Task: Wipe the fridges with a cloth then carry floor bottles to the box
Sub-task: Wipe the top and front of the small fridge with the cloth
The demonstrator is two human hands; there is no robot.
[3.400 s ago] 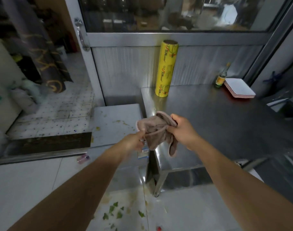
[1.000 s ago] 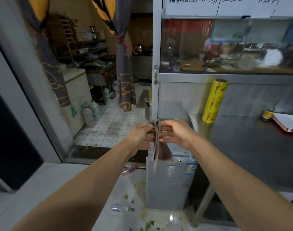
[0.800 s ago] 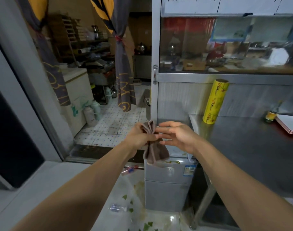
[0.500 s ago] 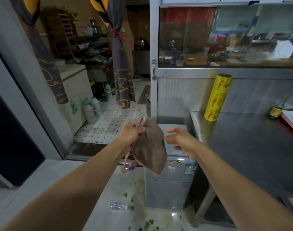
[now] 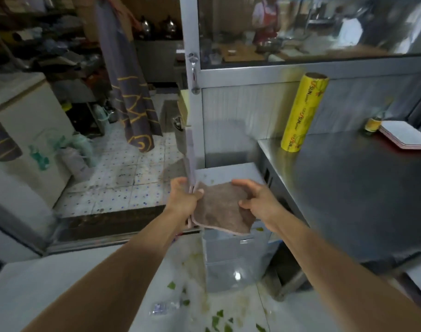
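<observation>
With your left hand (image 5: 183, 198) pinching the cloth's left edge between thumb and curled fingers, and your right hand (image 5: 253, 200) gripping its right side, thumb on top and fingers curled over the far edge, the brown cloth (image 5: 222, 209) is spread between them. It sits in the air over the small grey fridge (image 5: 231, 259). A clear bottle (image 5: 165, 307) lies on the floor among green leaf scraps; steel table (image 5: 348, 188) to your right carries a yellow wrap roll (image 5: 304, 112).

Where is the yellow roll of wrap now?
In the head view the yellow roll stands upright, right of centre, on the steel table's back left corner, against the metal wall.
</observation>
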